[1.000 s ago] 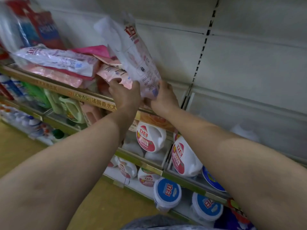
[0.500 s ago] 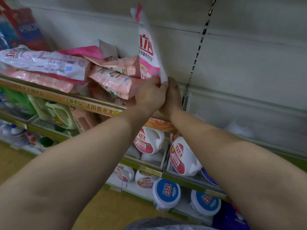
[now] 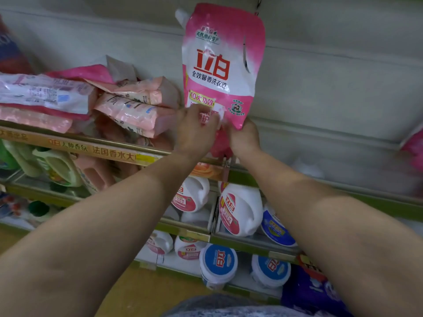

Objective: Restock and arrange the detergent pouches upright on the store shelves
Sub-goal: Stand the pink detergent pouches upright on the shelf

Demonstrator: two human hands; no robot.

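Observation:
A pink and white detergent pouch (image 3: 219,65) stands upright on the upper shelf (image 3: 109,152), its printed front facing me and its spout at the top left. My left hand (image 3: 194,131) grips its lower left part. My right hand (image 3: 245,138) holds its bottom right corner from below. To the left, several pink pouches (image 3: 135,108) lie flat in a loose pile on the same shelf.
The grey back wall (image 3: 332,76) is behind the bare right half of the shelf. White jugs (image 3: 240,209) and blue-lidded tubs (image 3: 218,261) fill the lower shelves. Green and pink jugs (image 3: 59,165) stand lower left. Another pink pouch (image 3: 414,147) shows at the right edge.
The pouch has turned from edge-on to facing me and now stands straighter. Both hands have stayed at its base and spread slightly apart.

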